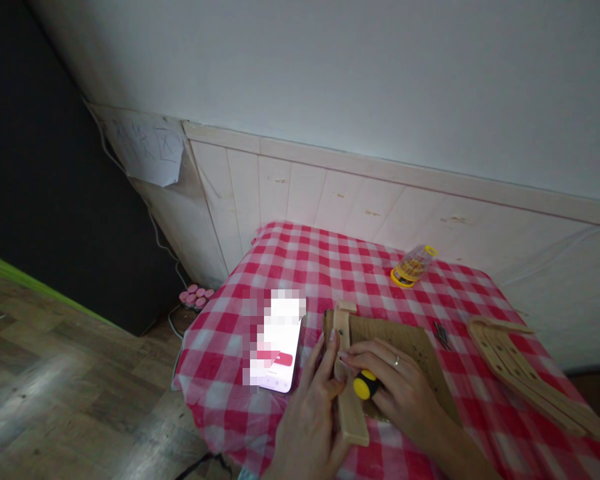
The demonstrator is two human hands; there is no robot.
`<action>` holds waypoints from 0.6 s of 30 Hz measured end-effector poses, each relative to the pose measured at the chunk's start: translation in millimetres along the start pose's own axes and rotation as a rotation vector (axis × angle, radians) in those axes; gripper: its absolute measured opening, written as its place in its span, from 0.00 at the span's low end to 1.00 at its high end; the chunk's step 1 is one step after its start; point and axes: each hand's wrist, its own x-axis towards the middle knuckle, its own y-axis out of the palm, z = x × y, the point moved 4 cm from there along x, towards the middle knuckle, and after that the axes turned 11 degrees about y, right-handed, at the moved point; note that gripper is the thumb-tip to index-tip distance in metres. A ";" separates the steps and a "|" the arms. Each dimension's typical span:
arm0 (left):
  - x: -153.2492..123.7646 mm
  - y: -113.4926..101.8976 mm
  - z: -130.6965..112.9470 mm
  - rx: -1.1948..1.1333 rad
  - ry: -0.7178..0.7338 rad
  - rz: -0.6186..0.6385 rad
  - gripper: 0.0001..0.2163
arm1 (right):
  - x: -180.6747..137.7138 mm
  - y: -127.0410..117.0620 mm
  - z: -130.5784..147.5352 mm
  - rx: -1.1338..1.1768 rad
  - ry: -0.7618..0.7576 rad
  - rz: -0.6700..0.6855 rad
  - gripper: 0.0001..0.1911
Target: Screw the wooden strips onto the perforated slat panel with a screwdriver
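Note:
My left hand is closed around a pale wooden piece, a narrow bar with a short crosspiece at its far end and a dark hole or screw head near the top. The bar lies over a brown cardboard sheet. In my right hand is a screwdriver with a yellow and black handle, tucked within the curled fingers; its shaft is not visible. The right thumb and forefinger tips meet at the bar, and whatever may be between them is too small to make out.
A lit phone lies left of my hands on the checked tablecloth. Several screws rest right of the cardboard. Several curved wooden slats lie farther right. A clear container with yellow ends stands near the wall.

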 end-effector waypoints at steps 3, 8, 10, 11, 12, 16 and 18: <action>-0.9 0.3 0.6 0.002 0.001 -0.005 0.20 | -1.3 -0.4 -1.9 0.017 0.019 0.012 0.27; -1.9 0.4 2.0 0.007 0.027 -0.001 0.20 | -9.1 -2.6 -5.9 -0.004 0.019 0.056 0.29; -2.3 1.2 2.9 0.008 0.016 0.019 0.22 | -10.9 -3.9 -6.0 -0.023 0.028 0.080 0.30; -2.4 1.4 3.1 0.009 0.014 0.028 0.24 | -10.7 -4.4 -5.5 -0.021 0.039 0.091 0.30; -2.4 1.6 3.1 0.008 0.011 0.033 0.24 | -9.7 -4.7 -4.7 -0.008 0.055 0.099 0.30; -1.6 0.5 2.1 0.003 0.012 0.024 0.21 | 0.0 -2.9 0.0 0.065 0.116 0.060 0.25; -0.6 -0.5 1.6 0.005 0.014 0.013 0.19 | 4.2 0.4 1.5 0.064 0.122 0.032 0.24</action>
